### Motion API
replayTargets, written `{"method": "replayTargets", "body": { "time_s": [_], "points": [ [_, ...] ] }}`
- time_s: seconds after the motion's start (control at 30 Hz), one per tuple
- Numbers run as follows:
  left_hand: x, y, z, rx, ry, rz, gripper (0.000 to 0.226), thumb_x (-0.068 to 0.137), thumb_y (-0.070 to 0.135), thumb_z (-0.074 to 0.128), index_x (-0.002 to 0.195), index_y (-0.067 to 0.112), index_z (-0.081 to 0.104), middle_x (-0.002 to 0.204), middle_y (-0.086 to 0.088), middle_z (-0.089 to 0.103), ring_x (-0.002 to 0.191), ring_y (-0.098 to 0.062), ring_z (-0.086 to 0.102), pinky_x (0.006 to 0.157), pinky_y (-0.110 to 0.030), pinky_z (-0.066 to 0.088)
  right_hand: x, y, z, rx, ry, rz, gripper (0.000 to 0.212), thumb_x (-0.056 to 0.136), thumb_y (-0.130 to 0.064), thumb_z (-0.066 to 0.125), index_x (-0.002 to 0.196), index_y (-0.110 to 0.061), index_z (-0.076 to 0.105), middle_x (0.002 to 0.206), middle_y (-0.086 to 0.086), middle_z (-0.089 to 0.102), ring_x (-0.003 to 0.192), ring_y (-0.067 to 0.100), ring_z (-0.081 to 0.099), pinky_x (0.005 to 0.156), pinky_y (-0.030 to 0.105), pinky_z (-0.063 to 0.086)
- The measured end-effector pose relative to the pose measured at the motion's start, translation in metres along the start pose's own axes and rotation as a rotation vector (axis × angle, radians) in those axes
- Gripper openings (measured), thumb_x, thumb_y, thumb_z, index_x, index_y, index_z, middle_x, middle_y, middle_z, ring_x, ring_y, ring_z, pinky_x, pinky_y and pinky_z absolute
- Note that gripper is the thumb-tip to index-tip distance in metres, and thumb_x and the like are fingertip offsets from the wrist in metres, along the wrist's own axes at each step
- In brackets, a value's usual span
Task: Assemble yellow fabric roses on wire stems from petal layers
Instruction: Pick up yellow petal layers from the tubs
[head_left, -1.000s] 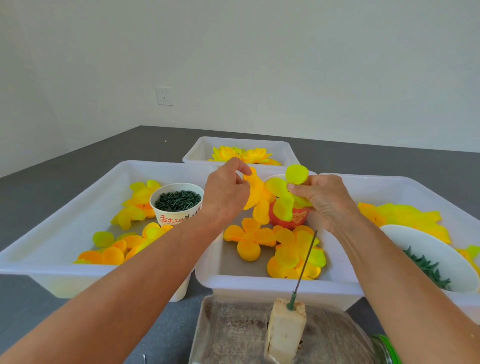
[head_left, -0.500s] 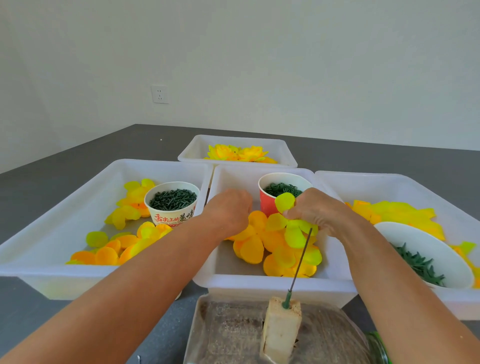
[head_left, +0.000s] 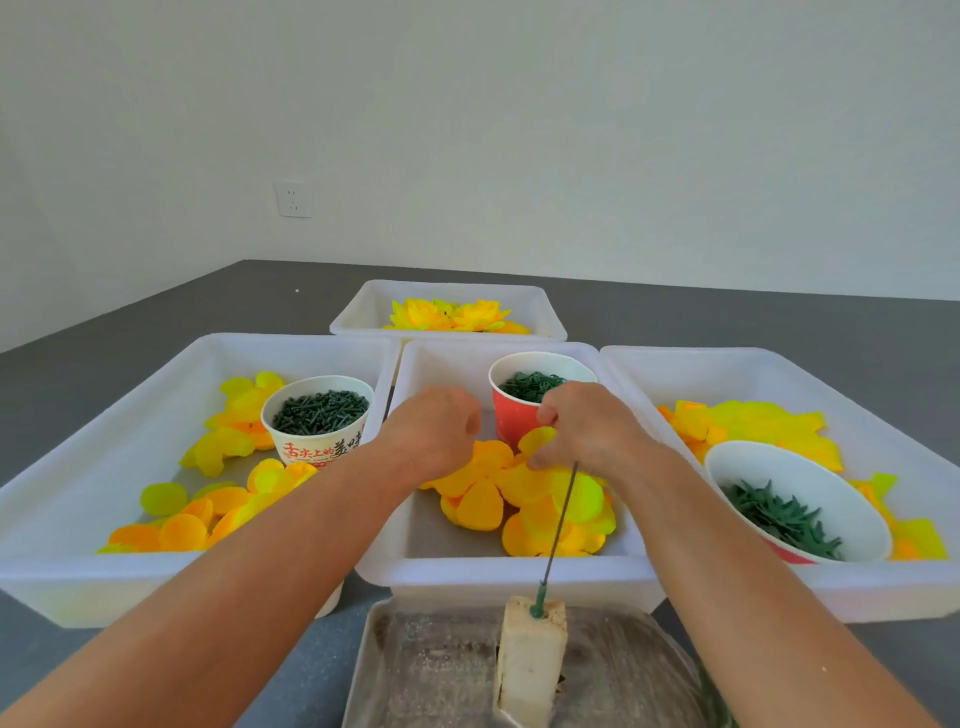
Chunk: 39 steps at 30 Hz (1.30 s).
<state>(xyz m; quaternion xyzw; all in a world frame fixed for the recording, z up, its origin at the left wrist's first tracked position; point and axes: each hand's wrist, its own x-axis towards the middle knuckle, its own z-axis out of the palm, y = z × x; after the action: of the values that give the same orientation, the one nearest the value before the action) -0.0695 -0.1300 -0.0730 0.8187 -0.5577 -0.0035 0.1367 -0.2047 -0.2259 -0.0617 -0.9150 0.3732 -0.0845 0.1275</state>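
Note:
My right hand (head_left: 587, 431) pinches a yellow-green petal layer (head_left: 537, 440) over the middle tray (head_left: 498, 574), beside the top of the wire stem (head_left: 558, 530). The thin stem leans up out of a pale foam block (head_left: 530, 654) near me. My left hand (head_left: 428, 431) hovers curled over the same tray, just above an orange petal layer (head_left: 480, 499) lying there. Whether its fingers hold a petal is hidden. More yellow petal layers (head_left: 566, 525) lie under the stem.
A red cup (head_left: 511, 421) of green parts stands behind my hands. The left tray (head_left: 104, 584) holds petals and a white cup (head_left: 317, 449) of green pieces. The right tray (head_left: 779, 592) has petals and a white bowl (head_left: 852, 499). Finished roses (head_left: 452, 314) fill the back tray. A metal tray (head_left: 415, 670) carries the block.
Both hands came down from in front of the red cup into the middle tray. The orange layer my left hand held up is no longer seen apart from the petals below.

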Motion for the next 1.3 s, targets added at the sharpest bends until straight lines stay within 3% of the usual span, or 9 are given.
{"method": "replayTargets", "body": {
  "time_s": [0.1, 0.2, 0.37, 0.47, 0.67, 0.87, 1.07, 1.23, 1.3],
  "points": [
    [-0.001, 0.002, -0.001, -0.042, 0.032, 0.026, 0.022, 0.09, 0.007, 0.048, 0.105, 0.01, 0.064, 0.114, -0.008, 0.061, 0.107, -0.023, 0.053, 0.086, -0.029, 0.042, 0.004, -0.007, 0.002, -0.108, 0.145, -0.059, 0.035, 0.077, -0.032, 0.073, 0.105, -0.013, 0.064, 0.097, 0.006, 0.061, 0.092, 0.024, 0.057, 0.068, 0.027, 0.036],
    [-0.002, 0.009, -0.004, -0.052, 0.048, 0.074, 0.019, 0.089, 0.007, 0.051, 0.101, 0.007, 0.065, 0.108, -0.009, 0.064, 0.102, -0.024, 0.056, 0.086, -0.032, 0.044, 0.007, -0.011, -0.006, -0.176, 0.232, -0.105, 0.026, 0.084, -0.021, 0.063, 0.108, -0.012, 0.065, 0.105, 0.008, 0.065, 0.098, 0.025, 0.06, 0.067, 0.029, 0.037],
    [0.005, 0.031, -0.024, 0.015, 0.108, 0.173, 0.019, 0.09, 0.014, 0.053, 0.102, 0.013, 0.068, 0.106, -0.006, 0.066, 0.101, -0.021, 0.056, 0.075, -0.021, 0.036, 0.002, -0.007, -0.025, -0.139, 0.266, -0.104, 0.023, 0.086, -0.011, 0.055, 0.105, -0.012, 0.068, 0.105, 0.009, 0.065, 0.095, 0.026, 0.06, 0.071, 0.028, 0.038],
    [0.013, 0.053, -0.037, -0.031, 0.164, 0.251, 0.02, 0.09, 0.013, 0.054, 0.101, 0.007, 0.07, 0.104, -0.01, 0.068, 0.099, -0.025, 0.057, 0.078, -0.026, 0.038, -0.004, 0.006, -0.036, -0.029, 0.241, -0.065, 0.022, 0.087, -0.013, 0.057, 0.104, -0.011, 0.07, 0.106, 0.01, 0.065, 0.097, 0.028, 0.059, 0.074, 0.029, 0.043],
    [0.035, 0.094, -0.029, -0.211, 0.223, 0.33, 0.019, 0.092, 0.012, 0.055, 0.1, 0.005, 0.071, 0.101, -0.01, 0.069, 0.094, -0.022, 0.058, 0.075, -0.022, 0.035, -0.014, 0.048, -0.064, 0.259, 0.242, 0.02, 0.014, 0.081, -0.007, 0.063, 0.086, -0.009, 0.076, 0.091, 0.008, 0.072, 0.087, 0.021, 0.064, 0.077, 0.031, 0.053],
    [0.06, 0.124, -0.01, -0.389, 0.175, 0.357, 0.015, 0.09, 0.011, 0.058, 0.094, 0.008, 0.072, 0.094, -0.006, 0.07, 0.089, -0.016, 0.06, 0.068, -0.015, 0.035, -0.008, 0.108, -0.082, 0.399, 0.274, 0.219, 0.01, 0.078, 0.0, 0.065, 0.083, -0.004, 0.073, 0.073, 0.005, 0.065, 0.074, 0.018, 0.059, 0.072, 0.029, 0.049],
    [0.071, 0.136, 0.009, -0.391, 0.115, 0.436, 0.018, 0.091, 0.008, 0.055, 0.094, 0.006, 0.072, 0.096, -0.005, 0.071, 0.092, -0.017, 0.061, 0.078, -0.018, 0.038, 0.007, 0.136, -0.069, 0.06, 0.102, 0.219, 0.021, 0.081, -0.008, 0.067, 0.102, -0.007, 0.073, 0.109, 0.006, 0.068, 0.101, 0.02, 0.061, 0.086, 0.029, 0.049],
    [0.071, 0.134, 0.024, -0.402, 0.102, 0.415, 0.022, 0.093, 0.009, 0.051, 0.098, 0.007, 0.072, 0.101, -0.001, 0.07, 0.085, -0.007, 0.052, 0.071, -0.01, 0.033, 0.023, 0.143, -0.05, -0.15, -0.092, 0.181, 0.047, 0.084, -0.013, 0.066, 0.13, -0.015, 0.056, 0.134, 0.003, 0.052, 0.122, 0.022, 0.049, 0.097, 0.03, 0.043],
    [0.069, 0.132, 0.026, -0.411, 0.105, 0.414, 0.023, 0.093, 0.009, 0.05, 0.099, 0.008, 0.072, 0.103, 0.0, 0.069, 0.085, -0.004, 0.049, 0.07, -0.007, 0.03, 0.028, 0.146, -0.047, -0.185, -0.061, 0.216, 0.048, 0.084, -0.014, 0.065, 0.131, -0.019, 0.054, 0.135, 0.002, 0.05, 0.123, 0.023, 0.047, 0.099, 0.033, 0.042]
  ]
}}
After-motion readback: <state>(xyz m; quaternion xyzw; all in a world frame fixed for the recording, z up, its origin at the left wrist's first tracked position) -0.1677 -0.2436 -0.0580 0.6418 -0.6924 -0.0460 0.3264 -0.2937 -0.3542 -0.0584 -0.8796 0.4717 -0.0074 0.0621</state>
